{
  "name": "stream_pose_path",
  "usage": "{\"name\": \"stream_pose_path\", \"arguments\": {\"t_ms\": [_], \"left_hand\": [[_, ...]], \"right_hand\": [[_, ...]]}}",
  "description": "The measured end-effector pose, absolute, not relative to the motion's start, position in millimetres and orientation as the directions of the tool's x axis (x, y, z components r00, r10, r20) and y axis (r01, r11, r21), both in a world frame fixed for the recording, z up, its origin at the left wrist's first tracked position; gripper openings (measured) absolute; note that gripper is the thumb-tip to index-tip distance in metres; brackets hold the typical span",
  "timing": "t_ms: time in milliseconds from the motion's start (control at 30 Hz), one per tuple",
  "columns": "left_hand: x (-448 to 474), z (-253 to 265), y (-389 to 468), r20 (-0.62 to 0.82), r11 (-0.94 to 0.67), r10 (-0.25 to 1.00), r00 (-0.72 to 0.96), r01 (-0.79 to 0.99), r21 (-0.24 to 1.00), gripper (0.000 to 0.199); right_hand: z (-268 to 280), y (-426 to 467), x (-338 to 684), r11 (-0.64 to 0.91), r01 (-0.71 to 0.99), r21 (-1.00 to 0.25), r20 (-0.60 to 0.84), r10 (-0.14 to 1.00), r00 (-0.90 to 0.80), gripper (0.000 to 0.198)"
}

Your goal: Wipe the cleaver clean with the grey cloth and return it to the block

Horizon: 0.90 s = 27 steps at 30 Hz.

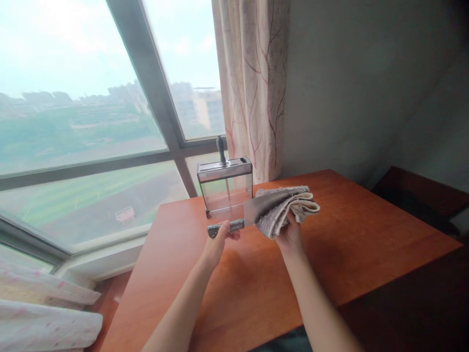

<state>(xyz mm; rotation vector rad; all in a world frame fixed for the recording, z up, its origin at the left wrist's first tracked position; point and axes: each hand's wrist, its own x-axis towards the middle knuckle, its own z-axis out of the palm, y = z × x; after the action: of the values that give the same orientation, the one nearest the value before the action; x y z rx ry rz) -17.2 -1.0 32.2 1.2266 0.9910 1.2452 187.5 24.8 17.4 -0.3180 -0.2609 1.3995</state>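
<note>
My left hand (220, 242) is closed around the dark handle of a cleaver (252, 209), whose broad blade points to the right. In my right hand (291, 237) is a folded grey and cream cloth (273, 220), bunched and lying against the blade. Part of the blade is hidden by the cloth. Just behind the cleaver, a clear-sided knife block (223, 168) stands upright on the table, with one dark-handled tool (221, 149) standing in its top slot.
Both hands are above a reddish-brown wooden table (242, 293). A large window (91, 127) runs along the left, with a patterned curtain (256, 88) behind the block. More curtain fabric (44, 313) hangs at the lower left. A grey wall (348, 98) rises on the right.
</note>
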Motion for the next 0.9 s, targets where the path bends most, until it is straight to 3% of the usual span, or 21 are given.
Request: {"name": "stream_pose_path", "arguments": {"t_ms": [300,433,667,900], "left_hand": [[-28,36,4,0.036,-0.048,0.998,-0.045,-0.309,0.950,0.039],[-29,37,5,0.042,-0.053,0.998,-0.037,-0.352,0.934,0.036],[-31,36,7,0.036,-0.056,0.998,-0.059,-0.382,0.922,0.036],[-24,36,9,-0.085,0.004,0.990,-0.113,-0.576,0.818,0.025]], "right_hand": [[21,28,195,0.196,-0.917,-0.347,-0.018,0.976,0.216,0.035],[21,29,193,0.214,-0.912,-0.350,-0.029,0.971,0.239,0.035],[21,27,194,0.135,-0.936,-0.326,0.009,0.990,0.140,0.024],[22,22,192,0.068,-0.965,-0.252,0.006,0.998,0.069,0.022]]}}
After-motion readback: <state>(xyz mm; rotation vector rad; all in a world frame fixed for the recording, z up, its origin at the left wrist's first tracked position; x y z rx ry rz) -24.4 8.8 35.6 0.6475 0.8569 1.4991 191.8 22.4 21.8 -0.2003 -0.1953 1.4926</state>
